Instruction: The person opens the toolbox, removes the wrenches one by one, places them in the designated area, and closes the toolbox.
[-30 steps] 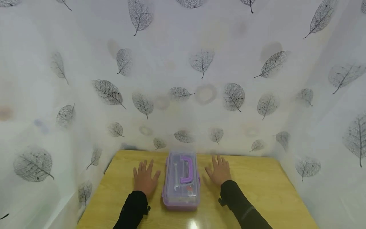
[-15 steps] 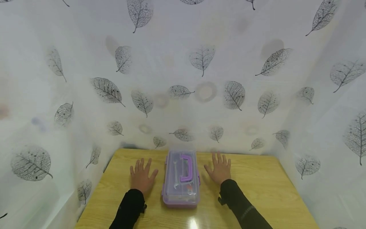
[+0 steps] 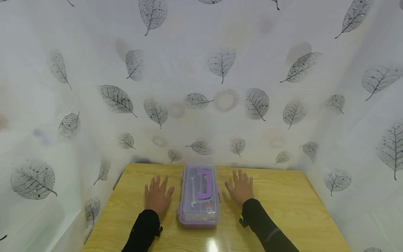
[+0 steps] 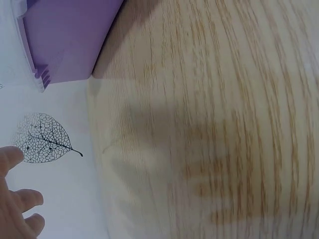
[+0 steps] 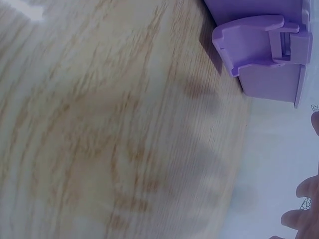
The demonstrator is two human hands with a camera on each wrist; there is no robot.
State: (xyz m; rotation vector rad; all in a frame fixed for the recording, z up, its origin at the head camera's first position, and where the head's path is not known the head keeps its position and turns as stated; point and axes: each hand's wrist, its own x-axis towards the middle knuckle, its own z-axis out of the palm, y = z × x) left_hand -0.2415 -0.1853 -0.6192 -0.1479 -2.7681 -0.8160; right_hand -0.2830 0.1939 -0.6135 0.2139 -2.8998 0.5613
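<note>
A purple toolbox (image 3: pixel 199 218) with a clear lid stands on the table between my two hands. Its purple handle (image 3: pixel 209 184) lies folded on the lid, and a wrench (image 3: pixel 193 196) shows through the clear plastic. To the left of the box is my left hand (image 3: pixel 157 198), fingers spread and holding nothing. My right hand (image 3: pixel 241 189) is on the other side, also spread and apart from the box. In the right wrist view a purple latch (image 5: pixel 254 42) juts out from the box's side. Both wrist views show only some fingertips and their shadows on the wood.
The wooden table (image 3: pixel 283 210) ends against a white leaf-printed curtain (image 3: pixel 201 122) at the back, which also hangs on both sides. Something small and red (image 3: pixel 209 206) shows inside the box near its front. Light glares off the table's front.
My left hand has shifted slightly to the left, away from the box. The right hand has barely moved, and the whole view has tilted a little.
</note>
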